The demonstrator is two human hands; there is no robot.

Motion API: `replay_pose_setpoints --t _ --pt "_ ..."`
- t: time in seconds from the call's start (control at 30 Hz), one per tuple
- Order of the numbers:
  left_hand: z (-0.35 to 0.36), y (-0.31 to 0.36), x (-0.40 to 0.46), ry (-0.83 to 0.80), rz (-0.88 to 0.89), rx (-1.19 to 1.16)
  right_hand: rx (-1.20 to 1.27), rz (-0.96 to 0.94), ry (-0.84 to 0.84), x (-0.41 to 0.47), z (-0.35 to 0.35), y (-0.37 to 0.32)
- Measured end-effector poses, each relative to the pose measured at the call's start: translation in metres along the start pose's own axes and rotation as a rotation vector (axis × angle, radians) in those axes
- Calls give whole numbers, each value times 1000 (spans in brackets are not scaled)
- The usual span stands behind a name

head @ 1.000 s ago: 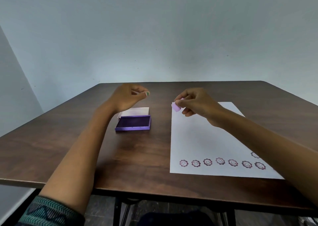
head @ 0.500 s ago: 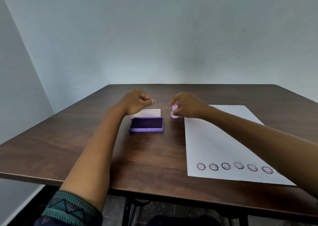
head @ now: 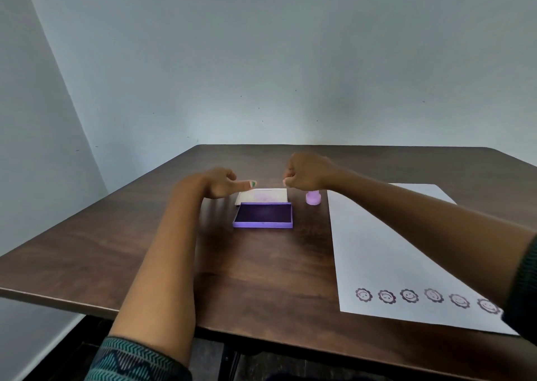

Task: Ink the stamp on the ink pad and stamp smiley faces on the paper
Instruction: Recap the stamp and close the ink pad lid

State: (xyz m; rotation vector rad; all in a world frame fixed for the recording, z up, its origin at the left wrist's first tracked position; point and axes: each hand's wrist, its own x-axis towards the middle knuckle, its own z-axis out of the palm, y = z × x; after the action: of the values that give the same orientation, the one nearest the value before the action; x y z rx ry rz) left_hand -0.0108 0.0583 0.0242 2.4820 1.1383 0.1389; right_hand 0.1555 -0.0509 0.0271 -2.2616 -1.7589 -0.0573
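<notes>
My left hand (head: 216,183) hovers at centre-left of the frame, just above and left of the ink pad (head: 263,215), thumb stretched out, fingers loosely curled, pinching nothing. The pad lies open on the desk (head: 145,250), its dark purple surface bare, its pale lid (head: 263,196) folded flat behind it.

Further right, my right hand (head: 308,173) is curled into a loose fist directly above the lilac stamp (head: 313,198). A second ago that hand carried the stamp over the paper; half a second ago it was setting it down beside the pad; now the stamp stands upright on the desk between pad and paper, and I cannot tell whether my fingers are clear of its top or touching it. My guess is that I have parked it, so inking is paused rather than under way.

At the right of the frame the white paper (head: 392,250) shows six smiley faces (head: 409,295) along its near edge, my forearm covering any further ones. I can read no brand, label or writing anywhere.
</notes>
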Motion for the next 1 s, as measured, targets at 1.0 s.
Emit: replay_pose_setpoints --t 1.0 --pt "-5 3 -5 100 113 -161 33 -241 322 -6 8 3"
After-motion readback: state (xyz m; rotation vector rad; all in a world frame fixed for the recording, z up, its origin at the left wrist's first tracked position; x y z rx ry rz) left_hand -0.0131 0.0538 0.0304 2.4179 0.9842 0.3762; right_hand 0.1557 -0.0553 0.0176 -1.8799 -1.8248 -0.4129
